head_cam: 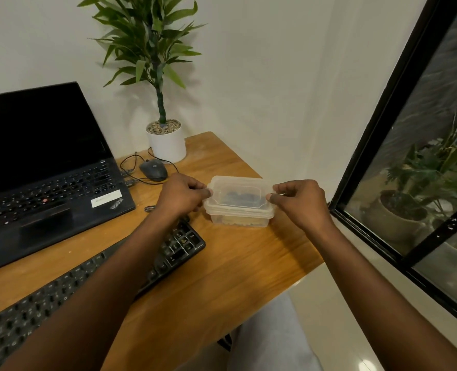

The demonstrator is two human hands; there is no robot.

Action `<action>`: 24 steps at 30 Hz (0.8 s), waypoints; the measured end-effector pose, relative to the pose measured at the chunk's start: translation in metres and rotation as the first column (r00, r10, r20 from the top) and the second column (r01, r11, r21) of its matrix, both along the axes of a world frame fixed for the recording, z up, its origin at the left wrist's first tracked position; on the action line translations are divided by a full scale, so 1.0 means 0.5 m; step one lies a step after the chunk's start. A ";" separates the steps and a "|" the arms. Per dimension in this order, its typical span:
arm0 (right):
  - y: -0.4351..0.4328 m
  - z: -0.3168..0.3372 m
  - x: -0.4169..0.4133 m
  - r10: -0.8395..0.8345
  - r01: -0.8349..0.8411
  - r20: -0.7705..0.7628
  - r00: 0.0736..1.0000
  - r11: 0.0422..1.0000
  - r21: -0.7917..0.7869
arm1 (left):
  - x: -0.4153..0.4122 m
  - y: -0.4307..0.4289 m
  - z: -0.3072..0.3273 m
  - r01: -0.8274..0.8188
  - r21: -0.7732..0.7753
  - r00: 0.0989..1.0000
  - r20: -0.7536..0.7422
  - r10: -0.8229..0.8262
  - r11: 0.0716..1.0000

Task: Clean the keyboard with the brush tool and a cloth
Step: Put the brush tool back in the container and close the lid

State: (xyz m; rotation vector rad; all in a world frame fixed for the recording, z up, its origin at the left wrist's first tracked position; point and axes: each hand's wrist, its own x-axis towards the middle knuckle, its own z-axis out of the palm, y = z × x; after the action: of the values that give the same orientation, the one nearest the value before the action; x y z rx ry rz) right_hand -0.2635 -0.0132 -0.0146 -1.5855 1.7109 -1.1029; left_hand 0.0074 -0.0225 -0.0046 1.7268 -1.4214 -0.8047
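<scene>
A clear plastic box (239, 212) with a clear lid (238, 183) stands on the wooden desk (222, 269), right of the black keyboard (45, 301). Dark and pale things show dimly through its walls; I cannot tell what they are. My left hand (181, 195) pinches the lid's left edge. At the lid's right edge my right hand (299, 202) pinches it too. My left forearm crosses over the keyboard's right part and hides some keys. No brush or cloth shows in the open.
An open black laptop (42, 167) sits at the back left. Behind the box lie a wired mouse (153, 169) with its cable and a potted plant (167, 141). A black-framed window (398, 145) runs along the right, past the desk's edge.
</scene>
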 end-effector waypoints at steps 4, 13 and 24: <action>-0.001 -0.007 -0.002 0.002 -0.002 0.013 1.000 1.000 0.005 | 0.006 -0.003 -0.007 0.003 0.014 0.999 -0.042 -0.003 1.000; -0.005 0.000 -0.005 0.022 -0.023 0.019 1.000 0.997 0.070 | 0.016 -0.005 0.000 0.057 0.102 0.990 -0.134 -0.043 0.993; 0.001 -0.020 -0.003 0.031 -0.039 0.108 0.994 0.996 0.075 | 0.014 0.006 -0.019 0.063 0.091 0.968 -0.248 -0.039 0.994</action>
State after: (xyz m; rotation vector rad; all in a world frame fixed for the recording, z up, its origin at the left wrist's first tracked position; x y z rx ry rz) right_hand -0.2650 -0.0129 -0.0246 -1.4769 1.6304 -1.0718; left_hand 0.0144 -0.0196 -0.0139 1.6032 -1.2808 -1.0930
